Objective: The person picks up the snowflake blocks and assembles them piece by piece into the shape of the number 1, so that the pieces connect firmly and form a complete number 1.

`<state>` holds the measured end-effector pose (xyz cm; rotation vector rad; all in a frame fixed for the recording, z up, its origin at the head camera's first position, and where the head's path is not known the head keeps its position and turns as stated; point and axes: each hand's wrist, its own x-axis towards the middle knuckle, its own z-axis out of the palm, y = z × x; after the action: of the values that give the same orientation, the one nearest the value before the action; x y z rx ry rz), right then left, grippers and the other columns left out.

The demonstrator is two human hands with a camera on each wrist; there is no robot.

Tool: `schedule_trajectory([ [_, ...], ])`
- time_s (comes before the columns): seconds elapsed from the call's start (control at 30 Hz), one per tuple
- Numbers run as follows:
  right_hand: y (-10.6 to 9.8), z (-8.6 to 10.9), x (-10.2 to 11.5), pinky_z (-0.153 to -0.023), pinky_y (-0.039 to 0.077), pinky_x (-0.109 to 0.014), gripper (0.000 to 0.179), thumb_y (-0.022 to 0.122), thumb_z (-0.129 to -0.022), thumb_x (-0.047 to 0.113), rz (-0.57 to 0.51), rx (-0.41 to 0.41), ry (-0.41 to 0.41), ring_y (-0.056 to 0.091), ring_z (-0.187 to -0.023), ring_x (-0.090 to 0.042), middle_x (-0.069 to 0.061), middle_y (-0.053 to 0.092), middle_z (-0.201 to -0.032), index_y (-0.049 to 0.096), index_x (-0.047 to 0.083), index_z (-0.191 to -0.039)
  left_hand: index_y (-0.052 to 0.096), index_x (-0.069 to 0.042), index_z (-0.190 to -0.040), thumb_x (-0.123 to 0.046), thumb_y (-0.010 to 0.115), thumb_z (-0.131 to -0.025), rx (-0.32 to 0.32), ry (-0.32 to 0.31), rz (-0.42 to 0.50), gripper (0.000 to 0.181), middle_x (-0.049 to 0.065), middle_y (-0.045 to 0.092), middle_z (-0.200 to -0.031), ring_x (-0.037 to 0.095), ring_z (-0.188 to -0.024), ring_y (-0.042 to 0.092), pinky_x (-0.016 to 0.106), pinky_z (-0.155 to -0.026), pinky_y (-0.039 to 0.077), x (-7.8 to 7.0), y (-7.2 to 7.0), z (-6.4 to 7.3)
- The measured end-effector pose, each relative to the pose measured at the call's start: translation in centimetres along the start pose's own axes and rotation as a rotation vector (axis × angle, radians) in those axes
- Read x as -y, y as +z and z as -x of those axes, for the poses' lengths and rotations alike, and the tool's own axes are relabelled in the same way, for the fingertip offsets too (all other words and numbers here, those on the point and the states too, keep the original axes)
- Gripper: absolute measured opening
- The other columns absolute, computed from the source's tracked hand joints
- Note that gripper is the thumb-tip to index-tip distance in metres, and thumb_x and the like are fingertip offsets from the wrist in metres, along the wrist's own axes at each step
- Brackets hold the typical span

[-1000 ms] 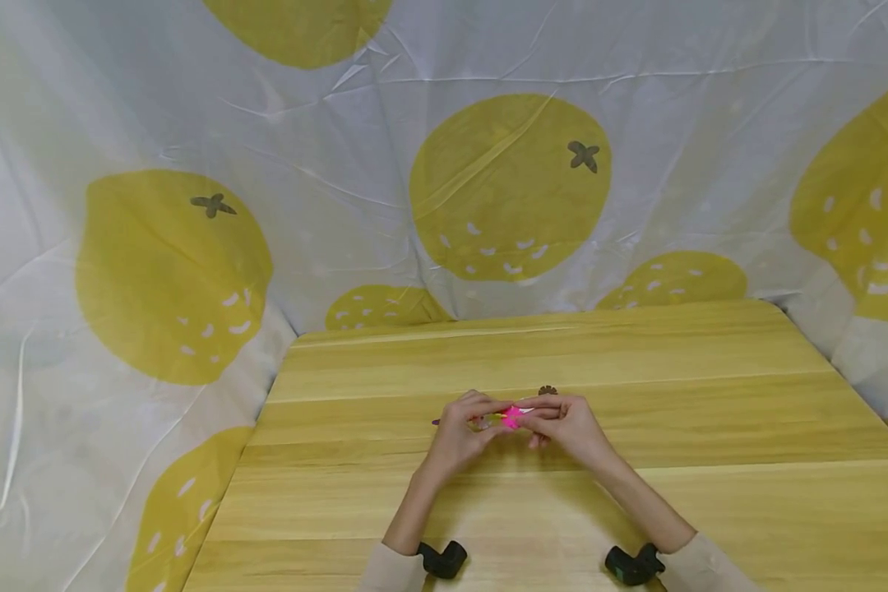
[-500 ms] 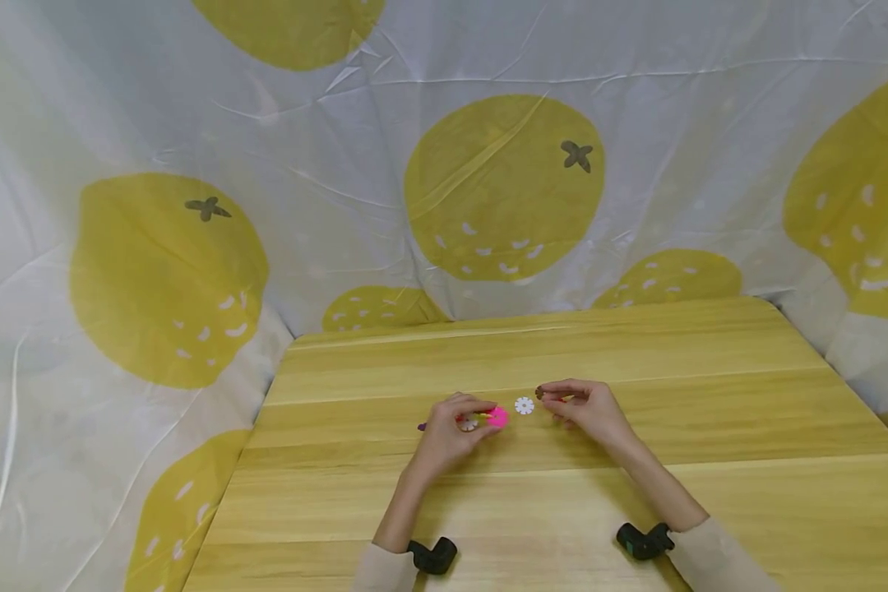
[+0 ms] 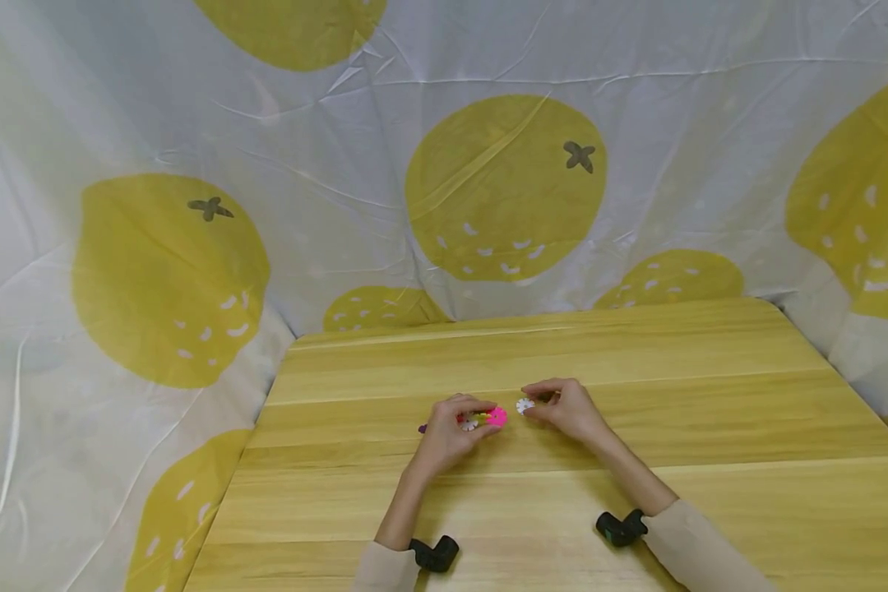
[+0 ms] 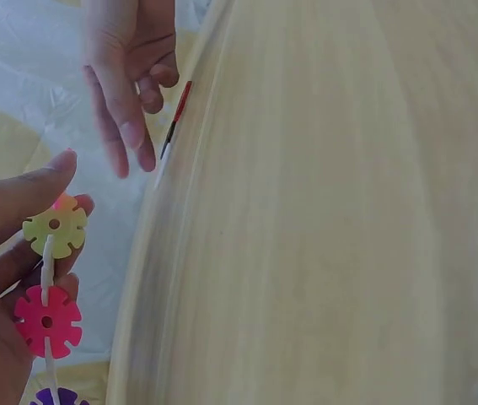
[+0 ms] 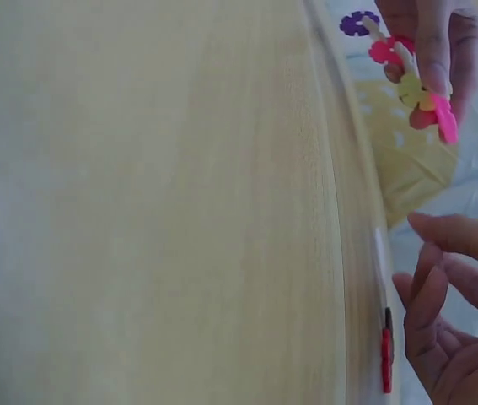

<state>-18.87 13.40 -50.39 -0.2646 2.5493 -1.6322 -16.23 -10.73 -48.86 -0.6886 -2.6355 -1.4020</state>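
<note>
My left hand [image 3: 446, 434] holds a chain of joined snowflake discs between thumb and fingers. In the left wrist view the chain shows a yellow-green disc [image 4: 55, 226], a red disc [image 4: 47, 321] and a purple disc [image 4: 59, 396], joined by white discs seen edge-on. A pink disc [image 3: 497, 417] forms its right end. My right hand [image 3: 568, 411] hovers by a loose white disc [image 3: 524, 406] on the table, thumb and fingers spread apart around it without visibly gripping. Beside that lie a dark disc [image 4: 170, 133] and a red disc [image 4: 183, 99], which the right hand hides in the head view.
The wooden table [image 3: 562, 510] extends widely around both hands. Behind it hangs a white cloth [image 3: 326, 164] printed with yellow fruit. Black wrist cameras sit on both forearms, the left camera [image 3: 435, 555] and the right camera [image 3: 621, 529].
My right hand left the pink disc, swung right to the dark disc, then came back left to the white disc. My left hand drew slightly left with the chain.
</note>
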Motion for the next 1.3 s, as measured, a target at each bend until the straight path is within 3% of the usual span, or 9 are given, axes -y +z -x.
schedule_trajectory([
  [0.17, 0.3, -0.4, 0.3, -0.067, 0.049, -0.023, 0.036, 0.085, -0.08, 0.002, 0.12, 0.008, -0.055, 0.059, -0.08, -0.017, -0.02, 0.072, -0.114, 0.078, 0.001, -0.115, 0.081, -0.008, -0.11, -0.013, 0.088, -0.083, 0.003, -0.009, -0.005, 0.028, 0.004, 0.079, -0.104, 0.019, -0.099, 0.07, 0.028, -0.08, 0.054, 0.0, -0.1, 0.1],
  [0.4, 0.6, -0.6, 0.3, -0.081, 0.053, -0.034, 0.032, 0.088, -0.078, 0.002, 0.243, 0.043, -0.049, 0.065, -0.095, -0.021, -0.01, 0.074, -0.103, 0.079, 0.002, -0.108, 0.081, -0.008, -0.11, -0.012, 0.088, -0.083, 0.007, -0.035, -0.001, 0.028, 0.003, 0.079, -0.105, 0.019, -0.102, 0.07, 0.028, -0.085, 0.055, 0.1, -0.1, 0.1],
  [0.63, 0.3, 0.2, 0.4, -0.075, 0.05, -0.032, 0.019, 0.089, -0.078, 0.006, 0.305, 0.071, -0.069, 0.061, -0.083, -0.014, -0.003, 0.072, -0.088, 0.077, 0.008, -0.092, 0.081, -0.009, -0.111, -0.013, 0.087, -0.084, 0.021, -0.045, -0.012, 0.028, 0.003, 0.079, -0.106, 0.018, -0.101, 0.069, 0.026, -0.082, 0.053, 0.0, 0.0, -0.1],
  [0.73, 0.1, 0.8, 0.3, -0.067, 0.052, -0.026, 0.016, 0.086, -0.081, 0.003, 0.251, 0.074, -0.088, 0.063, -0.074, -0.012, -0.003, 0.07, -0.084, 0.074, 0.008, -0.092, 0.081, -0.009, -0.111, -0.014, 0.087, -0.084, 0.03, -0.052, -0.013, 0.028, 0.003, 0.079, -0.106, 0.018, -0.102, 0.069, 0.026, -0.084, 0.054, -0.1, 0.0, -0.2],
  [0.87, -0.2, 1.6, 0.1, -0.059, 0.056, -0.024, 0.008, 0.079, -0.089, 0.004, 0.096, 0.08, -0.097, 0.068, -0.065, -0.016, -0.007, 0.074, -0.085, 0.077, 0.006, -0.096, 0.081, -0.008, -0.111, -0.012, 0.086, -0.084, 0.037, -0.037, -0.003, 0.027, 0.004, 0.08, -0.105, 0.019, -0.099, 0.069, 0.025, -0.081, 0.053, -0.2, 0.1, -0.4],
  [1.1, -0.7, 2.2, 0.1, -0.076, 0.064, -0.037, 0.018, 0.07, -0.097, 0.003, -0.239, 0.133, -0.08, 0.078, -0.087, -0.03, -0.027, 0.075, -0.104, 0.074, -0.008, -0.111, 0.081, -0.008, -0.111, -0.014, 0.086, -0.084, 0.042, -0.024, 0.026, 0.028, 0.005, 0.08, -0.105, 0.019, -0.096, 0.067, 0.021, -0.078, 0.048, -0.6, 0.4, -0.7],
  [1.17, -0.7, 2.3, 0.3, -0.076, 0.064, -0.039, 0.021, 0.069, -0.097, 0.002, -0.274, 0.142, -0.089, 0.078, -0.086, -0.031, -0.03, 0.075, -0.103, 0.071, -0.011, -0.115, 0.081, -0.007, -0.11, -0.014, 0.086, -0.085, 0.042, -0.014, 0.023, 0.026, 0.006, 0.08, -0.104, 0.02, -0.094, 0.066, 0.021, -0.076, 0.047, -0.7, 0.5, -0.8],
  [1.3, -0.6, 2.6, 0.7, -0.076, 0.064, -0.037, 0.024, 0.073, -0.096, 0.005, -0.232, 0.094, -0.139, 0.078, -0.085, -0.021, -0.026, 0.077, -0.101, 0.072, -0.007, -0.117, 0.081, -0.007, -0.111, -0.014, 0.084, -0.087, 0.049, -0.012, 0.018, 0.025, 0.006, 0.08, -0.104, 0.018, -0.091, 0.065, 0.021, -0.075, 0.047, -0.9, 0.5, -1.0],
])
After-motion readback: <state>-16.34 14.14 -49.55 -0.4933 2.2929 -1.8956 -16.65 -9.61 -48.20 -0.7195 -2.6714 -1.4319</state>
